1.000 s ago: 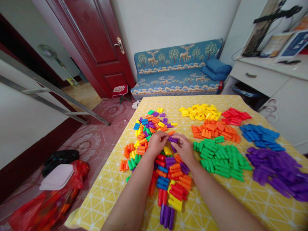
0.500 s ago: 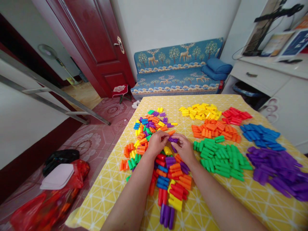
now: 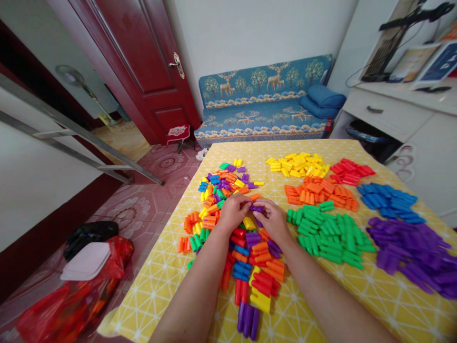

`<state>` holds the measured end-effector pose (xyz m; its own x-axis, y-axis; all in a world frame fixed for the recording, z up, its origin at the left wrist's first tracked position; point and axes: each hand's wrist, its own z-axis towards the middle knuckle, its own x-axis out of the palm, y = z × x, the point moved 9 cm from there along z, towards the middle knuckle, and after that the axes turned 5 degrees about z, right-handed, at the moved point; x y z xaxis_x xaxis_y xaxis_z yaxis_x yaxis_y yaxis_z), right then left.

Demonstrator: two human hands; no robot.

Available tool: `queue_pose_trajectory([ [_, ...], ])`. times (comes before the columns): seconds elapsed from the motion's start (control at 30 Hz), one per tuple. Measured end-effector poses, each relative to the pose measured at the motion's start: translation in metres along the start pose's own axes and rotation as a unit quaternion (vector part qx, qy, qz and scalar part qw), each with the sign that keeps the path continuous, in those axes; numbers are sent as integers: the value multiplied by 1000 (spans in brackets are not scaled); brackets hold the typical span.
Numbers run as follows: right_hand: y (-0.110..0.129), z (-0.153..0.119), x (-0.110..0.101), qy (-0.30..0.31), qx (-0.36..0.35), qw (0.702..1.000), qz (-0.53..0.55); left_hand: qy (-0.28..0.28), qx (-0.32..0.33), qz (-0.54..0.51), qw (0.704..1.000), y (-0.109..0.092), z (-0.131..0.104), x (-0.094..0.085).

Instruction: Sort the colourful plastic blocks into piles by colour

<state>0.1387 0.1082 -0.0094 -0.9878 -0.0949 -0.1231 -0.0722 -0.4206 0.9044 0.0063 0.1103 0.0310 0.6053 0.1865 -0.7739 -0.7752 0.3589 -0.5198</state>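
Between my two hands, above the mixed pile, is a purple plastic piece [image 3: 256, 208]. My left hand [image 3: 233, 212] pinches its left side, and my right hand [image 3: 273, 220] grips its right side. Below and around my wrists lie mixed pieces, among them blue ones [image 3: 242, 270], red ones [image 3: 264, 283] and a purple group [image 3: 247, 320] nearest me. To the right are single-colour heaps: yellow [image 3: 300, 165], orange [image 3: 319, 193], red [image 3: 351, 171], green [image 3: 332, 233], blue [image 3: 387, 202] and purple [image 3: 410, 252].
The pieces lie on a table with a yellow patterned cloth [image 3: 153, 290]. A blue sofa [image 3: 264, 105] stands beyond it, a white cabinet [image 3: 396, 114] at the right. Red bags [image 3: 71, 305] and a metal ladder [image 3: 82, 138] are at the left.
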Motion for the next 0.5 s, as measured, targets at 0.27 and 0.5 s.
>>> queue_pose_trajectory([
  [0.27, 5, 1, -7, -35, -8, 999, 33, 5, 4, -5, 1000, -4, 0, -1],
  [0.5, 6, 1, -4, -28, 1, 998, 56, 8, -13, -3, 1000, -1, -2, 0],
])
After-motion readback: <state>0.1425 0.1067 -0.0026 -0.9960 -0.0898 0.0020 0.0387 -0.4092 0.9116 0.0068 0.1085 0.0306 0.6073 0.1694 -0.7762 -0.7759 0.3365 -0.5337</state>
